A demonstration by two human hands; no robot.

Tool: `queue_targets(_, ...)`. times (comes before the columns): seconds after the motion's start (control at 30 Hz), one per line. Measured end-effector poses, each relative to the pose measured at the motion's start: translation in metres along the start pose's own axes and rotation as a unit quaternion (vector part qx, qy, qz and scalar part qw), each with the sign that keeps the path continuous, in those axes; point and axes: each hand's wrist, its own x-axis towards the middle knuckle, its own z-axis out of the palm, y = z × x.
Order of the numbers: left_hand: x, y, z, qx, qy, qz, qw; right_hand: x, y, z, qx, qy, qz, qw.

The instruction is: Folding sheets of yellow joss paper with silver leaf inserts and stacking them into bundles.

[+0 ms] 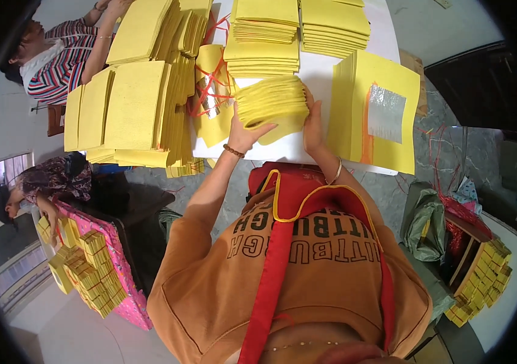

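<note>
Item: wad of yellow sheets (272, 100), many leaves, edges fanned and slightly bowed. Location: between both hands, over the near part of the white tabletop (320, 76); whether its underside touches the surface cannot be told.

Left hand (246, 131): gripping the wad's left end, thumb along the near edge; beaded bracelet (233, 151) at the wrist.

Right hand (313, 124): bent about the right end, fingers partly hidden by the sheets; pale bangle (335, 171) at the wrist.

Left of the wad: red strings (215, 96) over yellow paper with a silver patch; beyond, tall yellow stacks (134, 103), several leaning.

Far side: two neat yellow piles (264, 33), side by side.

Right: large yellow sheets (405, 121), the uppermost bearing a silver panel (387, 113) and orange band.

Surroundings: person in striped top (67, 64), upper left; second person (58, 176), lower left, at a pink-covered table (126, 282) with yellow bundles (92, 270); further bundles (483, 279), lower right, near a grey-green bag (423, 224).
</note>
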Motion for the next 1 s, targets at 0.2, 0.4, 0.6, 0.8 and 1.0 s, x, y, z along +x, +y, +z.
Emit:
queue_targets(0.2, 0.004, 0.017, -0.007, 0.04, -0.014, -0.004, 0.999, -0.003, 0.003, -0.009, 0.02, -0.022, -0.046, 0.998)
queue_targets(0.4, -0.004, 0.06, -0.012, 0.008, -0.097, 0.007, 0.995, -0.006, -0.022, 0.004, -0.071, 0.012, -0.16, 0.985)
queue_targets(0.6, -0.014, 0.06, -0.012, -0.168, -0.086, 0.033, 0.982, -0.014, -0.047, 0.018, -0.098, 0.033, -0.022, 0.994)
queue_targets(0.8, -0.012, 0.105, -0.008, -0.163, -0.067, 0.013, 0.984, -0.019, -0.074, 0.03, 0.022, 0.049, -0.032, 0.998)
queue_targets(1.0, 0.008, 0.143, 0.004, -0.113, -0.086, 0.033, 0.989, -0.012, -0.113, 0.029, 0.062, 0.079, -0.014, 0.995)
